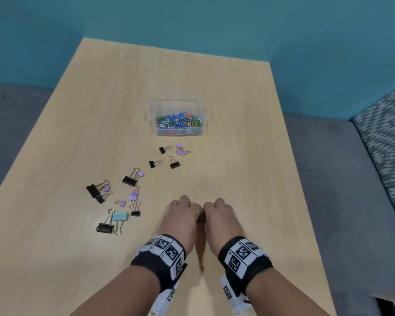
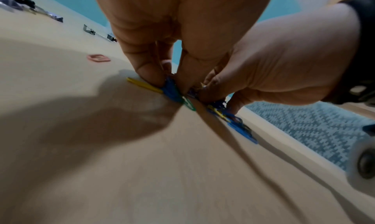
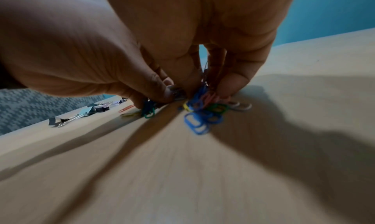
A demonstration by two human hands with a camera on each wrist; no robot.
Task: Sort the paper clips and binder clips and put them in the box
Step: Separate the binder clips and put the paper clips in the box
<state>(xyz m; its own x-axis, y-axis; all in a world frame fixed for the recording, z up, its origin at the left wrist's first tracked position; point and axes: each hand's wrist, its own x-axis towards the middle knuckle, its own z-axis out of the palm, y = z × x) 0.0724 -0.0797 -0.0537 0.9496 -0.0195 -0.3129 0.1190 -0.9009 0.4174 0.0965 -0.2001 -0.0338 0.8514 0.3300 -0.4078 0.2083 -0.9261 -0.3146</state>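
Both hands are down on the near centre of the table, knuckles up and side by side. The left hand has its fingertips curled and pinching blue, yellow and green paper clips against the wood. The right hand has its fingers bunched over a tangled heap of loose paper clips, blue, green, pink and white, gathering them into a pinch. One pink clip lies apart, just left of the left hand.

Handling, as judged: the clips are light, thin, stiff wire with a smooth coating. They lie flat on the wood and interlock readily. Single clips are likely to slide under a fingertip. A raking gather into a bunch, then a pinch across the whole bunch, should hold better than picking one by one. Stragglers may hang from the tangle and drop in transit.

Container: a clear plastic box stands open at the far centre of the table. It holds a shallow layer of multicoloured paper clips. No binder clips are visible inside it.

The binder clips, black, purple and one light blue, lie scattered on the table between the box and the hands, mostly to the left. They are rigid and heavier, judged easiest to lift by the body or the wire handles.
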